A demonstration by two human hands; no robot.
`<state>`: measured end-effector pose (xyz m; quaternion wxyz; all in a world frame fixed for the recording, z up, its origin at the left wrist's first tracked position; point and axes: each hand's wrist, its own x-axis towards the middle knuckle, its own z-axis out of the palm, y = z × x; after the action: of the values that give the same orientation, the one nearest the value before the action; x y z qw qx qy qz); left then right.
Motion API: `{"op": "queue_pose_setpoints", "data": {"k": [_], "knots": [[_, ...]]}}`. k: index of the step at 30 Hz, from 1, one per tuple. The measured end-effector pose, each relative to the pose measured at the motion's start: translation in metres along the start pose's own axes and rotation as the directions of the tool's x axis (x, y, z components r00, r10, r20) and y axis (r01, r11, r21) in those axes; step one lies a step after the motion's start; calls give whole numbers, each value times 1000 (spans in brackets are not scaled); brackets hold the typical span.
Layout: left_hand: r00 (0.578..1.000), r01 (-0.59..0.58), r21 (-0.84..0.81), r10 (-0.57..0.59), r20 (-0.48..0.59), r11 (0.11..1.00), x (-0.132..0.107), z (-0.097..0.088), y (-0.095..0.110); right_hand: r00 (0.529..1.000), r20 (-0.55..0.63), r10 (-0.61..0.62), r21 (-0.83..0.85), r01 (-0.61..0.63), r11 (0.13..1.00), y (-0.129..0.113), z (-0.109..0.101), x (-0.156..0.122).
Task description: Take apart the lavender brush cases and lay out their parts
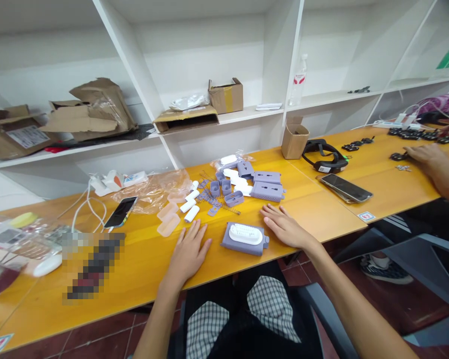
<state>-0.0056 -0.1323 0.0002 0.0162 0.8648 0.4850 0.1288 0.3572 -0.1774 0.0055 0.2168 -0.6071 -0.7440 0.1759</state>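
Observation:
My left hand (189, 252) lies flat on the yellow table (142, 269), fingers stretched out, holding nothing. My right hand (284, 227) also rests flat and open on the table. Between them sits a purple plastic block with a white insert (245, 238), touched by neither hand. Just beyond are several purple plastic parts (265, 185), white cylinders (190, 205), small springs (219, 203) and pale translucent caps (167, 219).
A phone (120, 211) and white cables lie at left beside clear bags. Another phone (346, 187), a black headset (324, 155) and a small cardboard box (294, 139) sit to the right. Another person's hand (432, 157) rests at far right near black parts. Shelves behind hold cardboard boxes.

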Motion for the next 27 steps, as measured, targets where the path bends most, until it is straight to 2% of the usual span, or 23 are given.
{"op": "queue_pose_setpoints", "data": {"k": [2, 4, 7, 10, 13, 15, 18, 20, 23, 27], "knots": [[997, -59, -109, 54, -47, 992, 0, -7, 6, 999, 28, -36, 112, 32, 993, -4, -6, -7], [987, -158, -220, 145, -71, 963, 2, -16, 15, 988, 69, -136, 182, 122, 976, -13, -8, -15], [956, -277, -315, 292, -1, 908, 14, -27, 30, 970, 60, -234, 229, 215, 949, -31, -4, -16], [931, -297, -403, 355, 78, 866, 37, -30, 36, 959, 10, -282, 315, 265, 912, -44, -1, 1], [914, -313, -446, 393, 97, 838, 63, -28, 30, 927, 12, -376, 411, 338, 847, -47, -6, 35], [913, -332, -433, 400, 74, 838, 75, -26, 20, 900, 22, -434, 370, 396, 840, -49, -12, 61], [923, -342, -406, 385, 27, 848, 82, -23, 4, 867, 20, -499, 124, 493, 861, -54, -15, 98], [929, -342, -399, 371, -5, 851, 82, -20, -5, 824, 38, -566, -11, 566, 824, -59, -9, 116], [930, -348, -402, 365, -35, 847, 79, -16, -15, 762, 48, -646, -73, 648, 758, -64, 6, 130], [933, -339, -414, 359, -31, 845, 77, -17, -17, 720, -21, -694, -67, 692, 719, -58, 19, 128]]}}
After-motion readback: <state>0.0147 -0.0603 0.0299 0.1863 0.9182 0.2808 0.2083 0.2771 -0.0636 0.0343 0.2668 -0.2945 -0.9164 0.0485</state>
